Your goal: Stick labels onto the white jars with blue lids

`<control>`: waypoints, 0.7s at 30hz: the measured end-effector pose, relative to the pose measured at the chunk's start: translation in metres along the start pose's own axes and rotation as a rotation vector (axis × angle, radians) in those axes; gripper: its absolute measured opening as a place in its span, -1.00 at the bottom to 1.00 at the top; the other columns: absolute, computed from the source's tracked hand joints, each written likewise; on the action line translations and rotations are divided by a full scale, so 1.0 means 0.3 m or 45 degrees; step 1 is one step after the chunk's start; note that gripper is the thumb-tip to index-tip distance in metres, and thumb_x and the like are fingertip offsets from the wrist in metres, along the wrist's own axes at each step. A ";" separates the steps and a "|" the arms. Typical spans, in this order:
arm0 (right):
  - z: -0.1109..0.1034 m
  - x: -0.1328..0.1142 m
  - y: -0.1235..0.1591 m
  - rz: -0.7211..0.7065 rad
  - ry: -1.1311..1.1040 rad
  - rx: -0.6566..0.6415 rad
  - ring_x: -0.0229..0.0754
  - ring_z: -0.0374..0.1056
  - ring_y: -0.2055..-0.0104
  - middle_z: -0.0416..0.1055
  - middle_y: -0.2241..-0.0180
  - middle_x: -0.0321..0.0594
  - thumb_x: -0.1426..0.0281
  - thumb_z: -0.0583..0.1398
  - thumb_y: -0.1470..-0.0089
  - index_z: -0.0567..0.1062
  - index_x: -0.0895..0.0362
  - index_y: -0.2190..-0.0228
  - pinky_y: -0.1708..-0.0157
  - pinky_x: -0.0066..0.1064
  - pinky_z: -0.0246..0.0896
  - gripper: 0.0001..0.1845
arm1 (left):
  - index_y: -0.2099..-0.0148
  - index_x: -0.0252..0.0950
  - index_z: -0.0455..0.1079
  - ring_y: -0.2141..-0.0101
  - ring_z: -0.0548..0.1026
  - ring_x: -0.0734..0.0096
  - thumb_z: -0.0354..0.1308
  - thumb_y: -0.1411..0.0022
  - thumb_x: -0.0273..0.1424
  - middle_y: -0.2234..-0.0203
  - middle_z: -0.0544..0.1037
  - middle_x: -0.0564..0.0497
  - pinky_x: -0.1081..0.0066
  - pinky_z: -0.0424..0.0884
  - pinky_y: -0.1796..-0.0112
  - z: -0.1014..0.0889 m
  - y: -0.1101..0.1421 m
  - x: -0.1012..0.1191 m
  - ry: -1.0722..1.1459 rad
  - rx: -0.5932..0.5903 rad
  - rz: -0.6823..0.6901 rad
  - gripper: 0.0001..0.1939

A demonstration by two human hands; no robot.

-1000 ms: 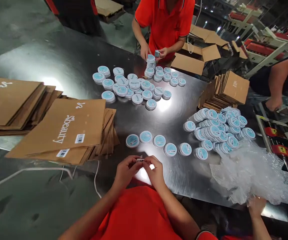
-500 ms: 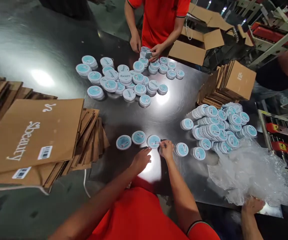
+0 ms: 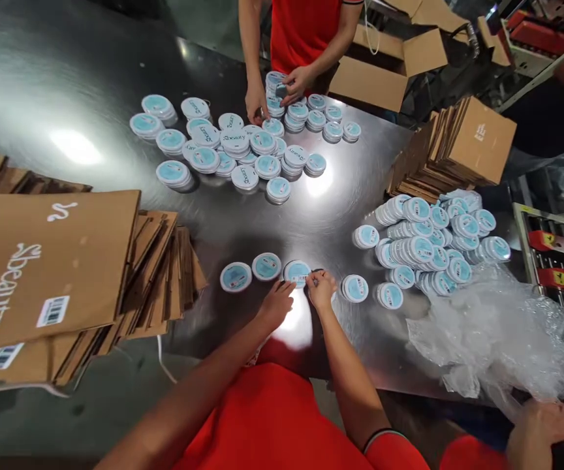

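Observation:
A round tin with a pale blue lid [image 3: 296,273] lies on the steel table [image 3: 203,228] just in front of me. A small white label [image 3: 298,280] sits at its near edge. The fingertips of my right hand [image 3: 320,290] press at that label and partly hide a second tin behind them. My left hand [image 3: 276,307] lies close to the first tin's near edge, its fingers apart and holding nothing. Further round tins [image 3: 235,277] stand in a row to the left, with one more [image 3: 355,288] to the right.
Flat cardboard sheets printed "Sbeauty" [image 3: 51,261] lie at the left. Heaps of tins [image 3: 243,153] [image 3: 423,248] fill the far table. A co-worker's hands [image 3: 282,88] work among them beside an open carton [image 3: 375,72]. Another person's hand [image 3: 541,431] rests by bubble wrap [image 3: 487,339].
My hands have come apart from holding the small label together above the table and now sit down at the tins. The view has swung slightly, and the co-worker's hands have shifted on the far stack.

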State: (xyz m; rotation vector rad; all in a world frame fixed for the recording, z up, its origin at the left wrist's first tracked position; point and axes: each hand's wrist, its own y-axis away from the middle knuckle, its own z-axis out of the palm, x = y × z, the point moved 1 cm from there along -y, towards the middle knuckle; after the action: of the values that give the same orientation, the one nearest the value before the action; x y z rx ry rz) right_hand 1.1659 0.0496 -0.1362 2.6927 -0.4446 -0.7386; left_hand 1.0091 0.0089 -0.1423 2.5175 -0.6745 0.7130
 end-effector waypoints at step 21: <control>-0.040 -0.041 -0.031 0.088 0.338 0.035 0.17 0.24 -0.03 0.44 0.08 0.05 0.06 0.28 -0.14 0.58 0.12 0.26 0.02 -0.06 0.01 -0.63 | 0.32 -0.40 0.54 -0.32 0.23 -0.08 0.13 -0.11 -0.72 -0.29 0.31 -0.28 -0.14 0.06 -0.30 -0.005 -0.004 -0.007 0.272 -0.010 -0.086 -0.79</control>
State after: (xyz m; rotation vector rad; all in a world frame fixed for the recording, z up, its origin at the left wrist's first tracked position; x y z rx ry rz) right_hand 1.1643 0.0652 -0.1244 2.7327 -0.4797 -0.3508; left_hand 1.0077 0.0112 -0.1428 2.3994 -0.5141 0.9357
